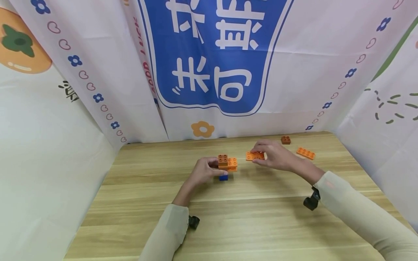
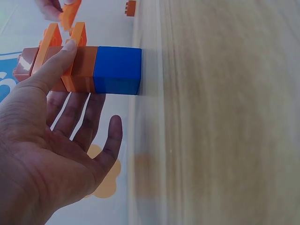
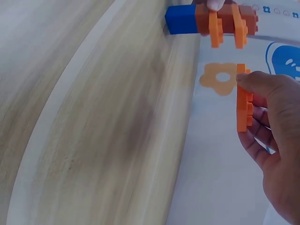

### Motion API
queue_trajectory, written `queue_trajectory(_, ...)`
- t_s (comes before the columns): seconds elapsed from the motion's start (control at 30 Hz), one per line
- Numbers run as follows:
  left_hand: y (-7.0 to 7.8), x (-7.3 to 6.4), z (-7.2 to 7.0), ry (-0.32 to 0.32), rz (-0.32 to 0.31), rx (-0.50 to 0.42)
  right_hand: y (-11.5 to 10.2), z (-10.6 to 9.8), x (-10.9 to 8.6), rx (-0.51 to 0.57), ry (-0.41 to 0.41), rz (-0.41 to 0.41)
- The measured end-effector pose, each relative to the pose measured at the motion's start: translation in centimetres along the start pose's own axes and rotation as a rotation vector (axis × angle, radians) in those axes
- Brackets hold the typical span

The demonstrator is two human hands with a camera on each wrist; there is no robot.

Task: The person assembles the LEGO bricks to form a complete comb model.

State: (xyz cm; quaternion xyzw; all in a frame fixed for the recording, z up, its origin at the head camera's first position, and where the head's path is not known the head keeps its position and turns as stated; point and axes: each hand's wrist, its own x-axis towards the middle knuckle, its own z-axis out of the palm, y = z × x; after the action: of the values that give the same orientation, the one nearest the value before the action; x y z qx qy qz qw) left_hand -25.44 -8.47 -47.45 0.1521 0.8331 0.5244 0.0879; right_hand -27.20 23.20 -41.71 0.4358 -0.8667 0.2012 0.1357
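My left hand grips a stack of toy building bricks, thumb on one side and fingers on the other. At the bottom of the stack is a blue brick, with brown bricks above it. Two thin orange plates jut from the stack at different heights, both toward the right hand. My right hand pinches another orange plate between thumb and fingers, its studs showing. A small gap separates this plate from the stack.
At the back right of the wooden table lie a small brown brick and a loose orange plate. A printed white cloth hangs right behind the table's back edge.
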Motion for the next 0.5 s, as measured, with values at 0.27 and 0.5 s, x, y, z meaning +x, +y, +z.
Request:
queue_trajectory(0.27, -0.1, -0.1, 0.0, 0.0, 0.008, -0.003, -1.4, -0.3, 0.9, 0.011, 0.04, -0.072)
queue_trajectory(0.5, -0.1, 0.0, 0.0, 0.002, 0.014, 0.004, -2.6, -0.7, 1.7, 0.012, 0.036, -0.071)
